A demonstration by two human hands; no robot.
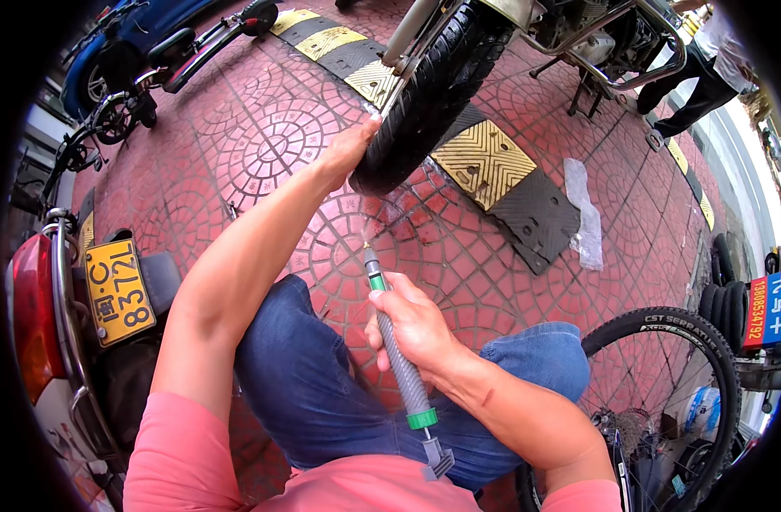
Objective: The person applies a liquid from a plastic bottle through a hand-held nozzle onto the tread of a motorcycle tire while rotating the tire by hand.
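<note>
My left hand (349, 152) reaches forward to the left side of a motorcycle's front wheel. It grips the wheel edge beside the black tyre (441, 85), with its fingers partly hidden there. Wet patches shine on the tyre and the paving below it. My right hand (412, 328) is closed around a hand-pump sprayer (400, 363), a slim grey patterned tube with green collars. Its brass-tipped nozzle points forward toward the tyre, a short way apart from it. The plunger rod and grey handle (438, 461) stick out of the rear end near my lap.
A black-and-yellow speed bump (486, 162) crosses the red paving under the wheel. A strip of clear plastic wrap (584, 213) lies beside it. A bicycle wheel (725, 367) stands right, a scooter's rear (45, 316) left. Another person's legs (689, 94) show far right.
</note>
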